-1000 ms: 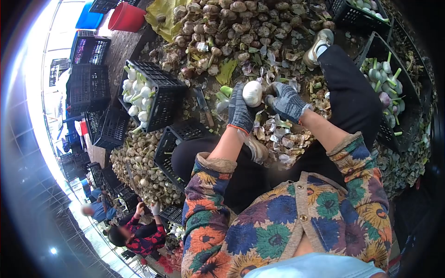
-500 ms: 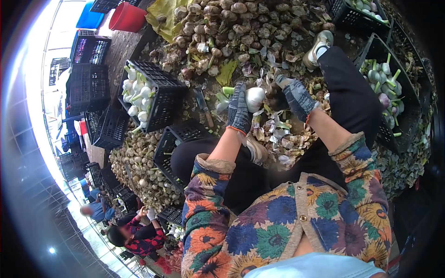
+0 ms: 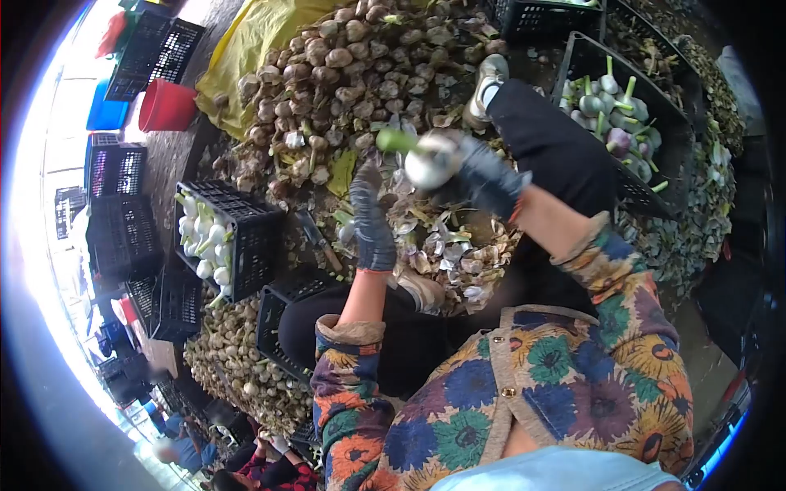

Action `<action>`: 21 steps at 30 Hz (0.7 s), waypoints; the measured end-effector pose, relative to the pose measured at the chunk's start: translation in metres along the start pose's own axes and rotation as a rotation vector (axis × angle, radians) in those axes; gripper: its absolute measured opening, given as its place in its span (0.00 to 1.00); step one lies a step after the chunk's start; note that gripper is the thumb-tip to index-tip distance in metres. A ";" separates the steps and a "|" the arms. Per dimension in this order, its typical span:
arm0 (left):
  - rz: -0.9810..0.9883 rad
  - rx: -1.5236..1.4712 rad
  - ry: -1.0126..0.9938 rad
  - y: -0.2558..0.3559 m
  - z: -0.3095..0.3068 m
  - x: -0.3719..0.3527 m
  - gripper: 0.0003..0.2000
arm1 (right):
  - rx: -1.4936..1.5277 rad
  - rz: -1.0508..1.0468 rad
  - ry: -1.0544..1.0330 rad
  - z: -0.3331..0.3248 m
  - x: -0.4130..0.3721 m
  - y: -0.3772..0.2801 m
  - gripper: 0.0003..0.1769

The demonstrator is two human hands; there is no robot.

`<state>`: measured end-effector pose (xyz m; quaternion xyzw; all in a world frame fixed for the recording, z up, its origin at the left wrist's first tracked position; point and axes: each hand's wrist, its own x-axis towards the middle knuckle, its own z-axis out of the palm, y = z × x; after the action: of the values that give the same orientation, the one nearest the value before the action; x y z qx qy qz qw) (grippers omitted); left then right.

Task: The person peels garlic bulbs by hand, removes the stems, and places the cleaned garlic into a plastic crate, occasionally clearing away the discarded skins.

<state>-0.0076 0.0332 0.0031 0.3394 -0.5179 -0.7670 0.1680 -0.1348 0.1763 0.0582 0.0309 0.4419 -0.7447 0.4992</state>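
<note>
Our right hand [image 3: 485, 176], in a grey work glove, was closed around a white garlic bulb [image 3: 430, 159]. It held the bulb up in the air over the middle of the floor, with the green stalk [image 3: 395, 140] pointing left. Our left hand [image 3: 372, 222], gloved too, hung just left of the bulb and nearer to us, apart from it. Its fingers were stretched out and gripped nothing.

Below both hands the ground was buried under a heap of dry peels [image 3: 463, 245], which lay between our dark trouser legs. A knife [image 3: 321, 243] lay on the dirt left of the left hand. Beyond the hands, a big pile of unpeeled garlic [image 3: 360, 57] spread over a yellow sheet [image 3: 233, 53]. Our shoe [image 3: 489, 75] rested at its right edge.

On the left, a black crate [image 3: 254, 245] held clean white bulbs. On the far right, a second crate [image 3: 639, 192] held trimmed bulbs with green stubs. A lower heap of garlic [image 3: 229, 360] lay near left. Empty crates [image 3: 123, 172] and a red tub [image 3: 168, 106] stood far left, where strong daylight washed in. Other people [image 3: 246, 470] crouched at the near left edge, too blurred to tell more.
</note>
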 end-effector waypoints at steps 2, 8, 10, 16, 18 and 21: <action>-0.063 -0.134 0.116 -0.004 -0.011 0.009 0.24 | 0.054 -0.159 -0.081 -0.008 -0.027 -0.060 0.19; -0.019 -0.253 0.381 0.031 -0.036 0.013 0.23 | -0.800 -0.682 0.604 -0.182 -0.072 -0.169 0.27; 0.110 -0.020 0.459 0.010 -0.070 0.030 0.20 | -1.467 -0.718 1.037 -0.224 -0.081 -0.194 0.32; 0.006 0.468 0.608 -0.023 -0.079 0.044 0.23 | -1.496 -0.527 0.305 -0.061 0.006 -0.144 0.25; -0.186 0.589 0.629 -0.031 -0.076 0.048 0.23 | -1.712 -0.293 0.039 -0.055 0.077 -0.104 0.24; -0.088 0.702 0.560 -0.103 -0.097 0.066 0.19 | -1.811 0.204 0.070 -0.043 0.140 -0.044 0.44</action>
<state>0.0224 -0.0310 -0.1359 0.5919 -0.6663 -0.4301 0.1435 -0.2559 0.1103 -0.0083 -0.3113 0.8676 -0.0640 0.3824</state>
